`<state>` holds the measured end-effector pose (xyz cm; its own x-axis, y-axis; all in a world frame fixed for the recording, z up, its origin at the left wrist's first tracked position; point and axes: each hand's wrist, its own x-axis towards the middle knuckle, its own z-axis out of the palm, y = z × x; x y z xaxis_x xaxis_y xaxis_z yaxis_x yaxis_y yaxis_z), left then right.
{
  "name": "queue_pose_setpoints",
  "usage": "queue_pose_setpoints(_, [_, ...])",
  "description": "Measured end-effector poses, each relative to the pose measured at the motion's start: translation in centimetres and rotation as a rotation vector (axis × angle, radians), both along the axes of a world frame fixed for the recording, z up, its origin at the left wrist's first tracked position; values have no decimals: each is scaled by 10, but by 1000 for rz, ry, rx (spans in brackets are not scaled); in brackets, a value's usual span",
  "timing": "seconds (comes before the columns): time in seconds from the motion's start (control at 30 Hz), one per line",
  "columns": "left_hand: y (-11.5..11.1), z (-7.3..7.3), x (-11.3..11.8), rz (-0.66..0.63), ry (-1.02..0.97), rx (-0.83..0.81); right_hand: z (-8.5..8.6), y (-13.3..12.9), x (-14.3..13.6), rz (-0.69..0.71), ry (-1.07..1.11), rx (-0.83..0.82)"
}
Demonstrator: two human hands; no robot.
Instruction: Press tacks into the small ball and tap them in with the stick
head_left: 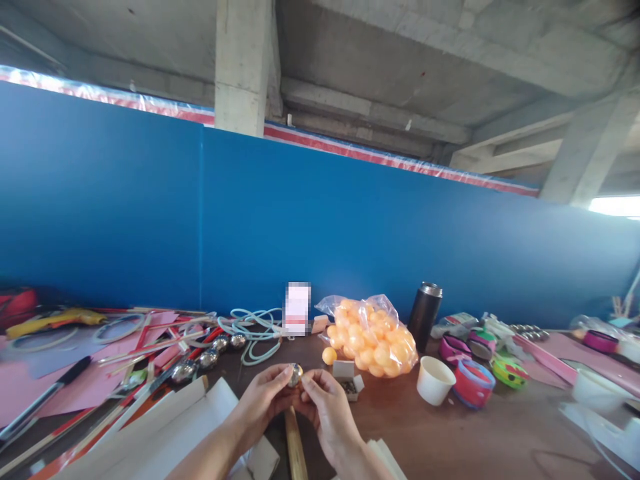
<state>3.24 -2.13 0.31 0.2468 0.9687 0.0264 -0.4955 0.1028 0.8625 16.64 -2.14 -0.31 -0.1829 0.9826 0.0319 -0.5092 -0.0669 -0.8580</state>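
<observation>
Near the lower middle of the head view, my left hand (261, 398) is closed on a shiny silver ball (295, 375), thumb and fingers round it. Close against the ball's right side is my right hand (327, 405), its thumb and forefinger pinched together; whatever lies between those fingertips is too small to make out. Below both hands a wooden stick (296, 448) points toward me. Just behind my right hand stands an opened small cardboard box (349, 385) with small dark pieces inside.
A clear bag of orange balls (373, 340) lies behind, beside a black bottle (425, 317) and a white cup (435, 381). Left are silver balls (184, 371), coiled cord (257, 327), sticks and paper. Colourful rolls (473, 383) sit right. A blue partition (320, 213) rises behind the table.
</observation>
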Motion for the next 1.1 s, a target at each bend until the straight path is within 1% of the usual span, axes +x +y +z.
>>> queue_pose_setpoints(0.27, [1,-5,-1,-17,-10,-33,-2,0,-1,-10,-18,2])
queue_pose_setpoints(0.57, [0,-4,-1,-34,-20,-47,4,-3,-1,10,28,-33])
queue_pose_setpoints(1.1, [-1,-1,0,-68,-53,-52,6,-4,0,28,65,-45])
